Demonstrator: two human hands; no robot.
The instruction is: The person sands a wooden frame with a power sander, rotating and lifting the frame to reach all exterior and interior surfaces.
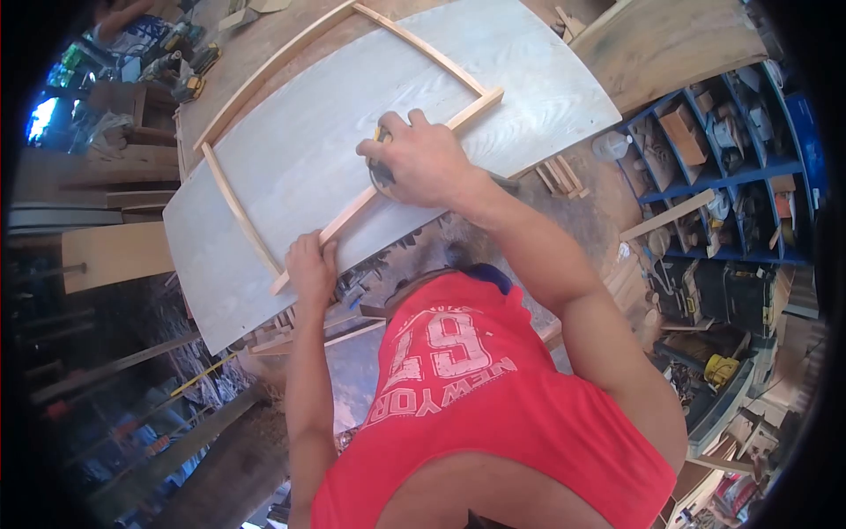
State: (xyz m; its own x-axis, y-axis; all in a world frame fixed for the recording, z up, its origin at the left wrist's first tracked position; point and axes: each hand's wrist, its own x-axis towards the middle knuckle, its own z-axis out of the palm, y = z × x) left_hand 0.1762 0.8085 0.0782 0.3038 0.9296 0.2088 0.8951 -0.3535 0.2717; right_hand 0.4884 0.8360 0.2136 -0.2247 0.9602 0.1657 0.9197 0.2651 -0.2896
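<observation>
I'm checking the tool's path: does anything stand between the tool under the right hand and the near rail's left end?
Yes: the left hand is on the near rail, between the tool and that end.

From my distant station I see the panel (291,150) before the person, with a frame (352,214) lying on it, its far bar along the panel's far edge. The left hand (310,267) is at the near bar, towards its left end; the right hand (427,163) is farther right, on a handheld tool (381,172) at that bar. Power drills (189,75) lie beyond, far left. Right of the panel I have short sticks (564,178) (I can't count them), then a container (611,145) beside the shelving (740,182), a box (683,134) in one compartment.
</observation>
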